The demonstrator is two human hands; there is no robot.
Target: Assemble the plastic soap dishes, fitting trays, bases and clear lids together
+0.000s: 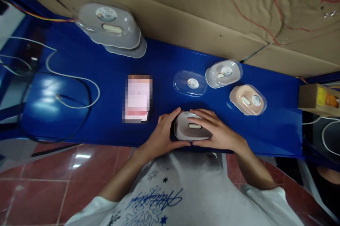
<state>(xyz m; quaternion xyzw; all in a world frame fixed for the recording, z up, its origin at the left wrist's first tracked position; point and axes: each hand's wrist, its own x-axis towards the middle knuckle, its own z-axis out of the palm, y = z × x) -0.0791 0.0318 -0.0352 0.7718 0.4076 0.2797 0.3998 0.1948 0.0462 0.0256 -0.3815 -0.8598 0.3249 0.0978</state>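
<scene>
At the near edge of the blue table [162, 61], in the head view, I am seeing the container [183, 126] between both hands, a rounded oblong, greyish and glossy, with a clear rim and a small pale oval piece in its middle. My left hand [165, 132] is cupping its left end with thumb and fingers spread, while my right hand [216, 132] is curving over its right end, fingers covering part of the top. Just beyond it a clear lid [186, 83] with a round label is lying flat, near a pixelated phone [137, 98].
</scene>
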